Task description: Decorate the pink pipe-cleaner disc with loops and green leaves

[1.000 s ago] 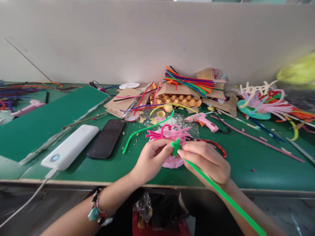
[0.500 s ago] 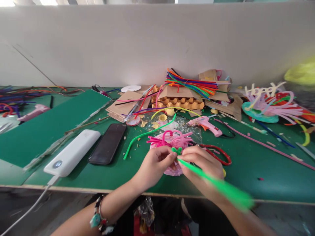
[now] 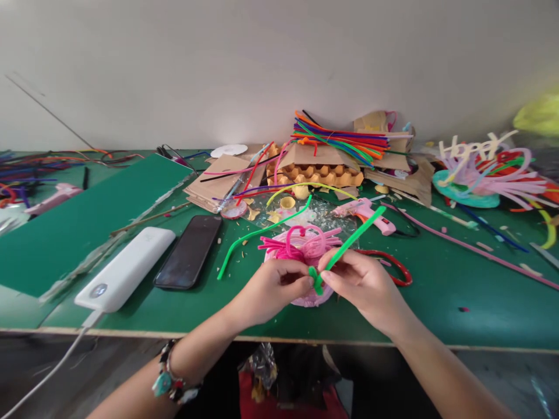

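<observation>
1. Head view, at center: a person pinches a green pipe cleaner [image 3: 356, 237] above a green counter [image 3: 271, 323], close to its front edge. The left hand [image 3: 275, 291], thumb and forefinger closed, grips the small bent cluster at one end; the right hand [image 3: 364, 285] nips the strand just beside it, fingertips together, the straight length rising away to the upper right.

2. Directly behind the hands sits a pink pipe-cleaner craft piece [image 3: 317, 238], looped on top, its middle partly hidden by the fingers.

3. The strand's tip crosses in front of a pink glue gun [image 3: 382, 226]. A red loop [image 3: 404, 273] lies partly concealed behind the right hand, and a second green pipe cleaner [image 3: 262, 234] curves across the counter beyond the left.

4. Farther back, clear plastic [image 3: 323, 210] strewn with scraps spreads before an egg carton [image 3: 332, 174] topped with cardboard and a multicolored bundle of pipe cleaners [image 3: 345, 139].

5. At left, a white power bank [image 3: 126, 267] trailing a cable [image 3: 52, 362] rests near a black smartphone [image 3: 190, 250] and a green board [image 3: 100, 215].

6. At far right, a craft with cream lettering [image 3: 476, 148] stands on a turquoise base [image 3: 465, 192].
</observation>
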A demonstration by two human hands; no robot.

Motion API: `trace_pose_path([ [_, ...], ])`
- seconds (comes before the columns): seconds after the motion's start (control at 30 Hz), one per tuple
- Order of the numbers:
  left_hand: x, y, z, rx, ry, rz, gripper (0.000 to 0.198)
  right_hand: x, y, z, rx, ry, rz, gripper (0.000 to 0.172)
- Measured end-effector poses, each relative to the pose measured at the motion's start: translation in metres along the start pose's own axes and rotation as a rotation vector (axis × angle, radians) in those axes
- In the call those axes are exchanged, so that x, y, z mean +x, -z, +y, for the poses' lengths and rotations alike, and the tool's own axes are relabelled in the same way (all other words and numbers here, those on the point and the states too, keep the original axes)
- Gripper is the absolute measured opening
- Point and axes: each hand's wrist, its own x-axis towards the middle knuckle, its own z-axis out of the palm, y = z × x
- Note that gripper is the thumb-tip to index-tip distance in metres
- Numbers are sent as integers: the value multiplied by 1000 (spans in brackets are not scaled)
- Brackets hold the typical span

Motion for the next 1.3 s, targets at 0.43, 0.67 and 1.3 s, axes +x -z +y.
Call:
trace_pose_path([
  [0.43,2,-12,-3,-483,75,157,17,-3,-9,-5,-120,281,285,6],
  [0.67,1,-9,-1,-390,59,194,22,-7,-7,-4,-428,554,228,12],
  [1.3,-1,-1,-3,409,-168,164,17,0,3,-3,-236,31,15,15],
])
